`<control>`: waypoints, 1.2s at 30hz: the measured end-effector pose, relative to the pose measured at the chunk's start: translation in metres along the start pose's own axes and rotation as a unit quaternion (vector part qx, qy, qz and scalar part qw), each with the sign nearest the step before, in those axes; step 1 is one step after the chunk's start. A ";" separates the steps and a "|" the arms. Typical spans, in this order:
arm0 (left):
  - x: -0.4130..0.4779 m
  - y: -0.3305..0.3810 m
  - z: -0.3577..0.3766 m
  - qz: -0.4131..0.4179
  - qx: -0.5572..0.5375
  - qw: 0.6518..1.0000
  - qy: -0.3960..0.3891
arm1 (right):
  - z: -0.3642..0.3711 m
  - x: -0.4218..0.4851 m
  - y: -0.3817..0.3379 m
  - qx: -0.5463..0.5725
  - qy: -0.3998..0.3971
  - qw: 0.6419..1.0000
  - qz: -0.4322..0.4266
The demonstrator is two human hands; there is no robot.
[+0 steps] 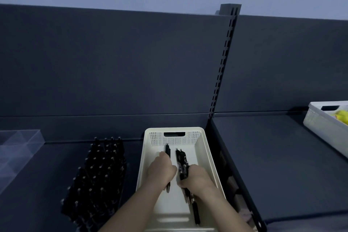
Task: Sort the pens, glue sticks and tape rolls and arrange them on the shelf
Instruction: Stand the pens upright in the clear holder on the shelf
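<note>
Looking down from above on a dimly lit, dark grey shelf (282, 165). At the lower centre of the frame a cream plastic basket (194, 137) sits on it, and a person's two hands reach into it from the bottom edge. The left hand (162, 172) is curled around a black pen (167, 151), perhaps two. Its clicker end pokes out past the knuckles toward the top of the frame, and the tips show below the palm. The right hand (197, 179), just beside it, grips a bundle of black pens (182, 164) the same way. The hands are close together but not touching. One loose pen (195, 213) lies on the basket floor beneath the right wrist. Every pen in the basket has its long axis running from the bottom to the top of the frame, along the basket's length. Just left of the basket, a block of black pens (99, 179) is already laid out on the shelf, pointing the same way. That block lies on the left hand's side, so the left hand is nearer to it. The next move is probably a lift and a sideways carry over the basket's left wall, with no need to turn the pens. A clear plastic box (18, 149) sits at the left edge. A second pale basket (320, 128), holding something yellow, sits at the right edge.
</note>
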State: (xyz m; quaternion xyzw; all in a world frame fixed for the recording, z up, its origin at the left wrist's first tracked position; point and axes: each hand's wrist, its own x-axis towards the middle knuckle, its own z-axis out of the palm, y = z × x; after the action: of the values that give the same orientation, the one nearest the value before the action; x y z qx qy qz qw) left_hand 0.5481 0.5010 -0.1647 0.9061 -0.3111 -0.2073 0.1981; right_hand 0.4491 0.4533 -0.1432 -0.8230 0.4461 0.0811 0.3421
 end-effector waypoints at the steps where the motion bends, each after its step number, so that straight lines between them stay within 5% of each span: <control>1: 0.000 0.000 0.001 0.002 -0.004 1.000 0.000 | 0.000 -0.002 0.001 -0.004 -0.003 1.000 -0.004; 20: -0.005 0.012 0.010 0.007 0.053 0.997 -0.048 | -0.006 -0.011 0.010 -0.038 0.043 0.998 -0.014; 31: -0.006 0.017 0.012 -0.021 0.066 0.997 -0.042 | -0.011 -0.019 0.012 0.041 0.072 0.995 -0.059; 36: -0.007 0.015 0.010 0.031 0.087 0.995 -0.030 | -0.024 -0.042 0.021 0.159 0.107 0.973 -0.129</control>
State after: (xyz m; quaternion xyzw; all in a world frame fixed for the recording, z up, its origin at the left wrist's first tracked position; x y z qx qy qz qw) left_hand 0.5310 0.4925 -0.1635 0.9029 -0.3621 -0.2005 0.1157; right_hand 0.4030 0.4588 -0.1166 -0.8127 0.3773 -0.1240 0.4263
